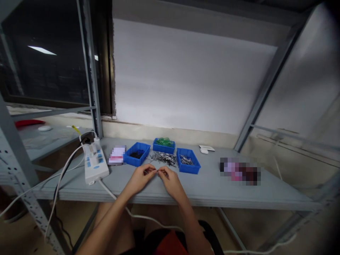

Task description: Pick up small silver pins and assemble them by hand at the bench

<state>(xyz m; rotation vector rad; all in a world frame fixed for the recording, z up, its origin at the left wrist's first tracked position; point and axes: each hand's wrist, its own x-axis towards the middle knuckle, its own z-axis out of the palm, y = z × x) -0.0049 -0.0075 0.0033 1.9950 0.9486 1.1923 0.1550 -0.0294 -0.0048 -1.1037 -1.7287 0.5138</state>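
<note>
My left hand (pixel 141 178) and my right hand (pixel 170 180) meet fingertip to fingertip over the grey table (pixel 212 191), pinching a small thin metal piece (pixel 157 171) between them. Just beyond the fingers lies a loose pile of small metal pins (pixel 163 158). Three blue trays stand around the pile: the left one (pixel 137 154) holds dark bits, the back one (pixel 164 145) holds green parts, the right one (pixel 188 160) holds more metal pins.
A white power strip (pixel 95 164) with white cables lies at the table's left. A small blurred card (pixel 117 155) sits beside it. A white object (pixel 206 149) and a blurred dark item (pixel 240 171) lie to the right. Metal shelf posts frame both sides.
</note>
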